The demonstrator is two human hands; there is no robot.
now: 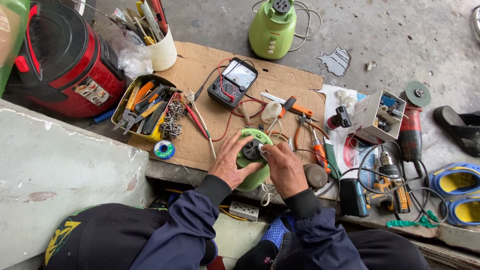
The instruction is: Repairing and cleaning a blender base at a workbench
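rice cooker label [93, 91]: rectangular, pale | multimeter screen [240, 76]: pale, rectangular

Both forearms reach forward from the lower edge of the view, clad in dark navy jacket sleeves with black ribbed cuffs at the wrists. The bare left hand [231, 162] lies palm down, its fingers spread and curved forward, the fingertips [239, 138] pointing away from the body and the thumb angled inward toward the other hand. The bare right hand [284, 167] sits just beside it, back of the hand upward, knuckles bent, with thumb and forefinger drawn together at the tip in what looks like a pinch, though the grip itself is too small to make out. The two hands nearly meet at the fingertips.
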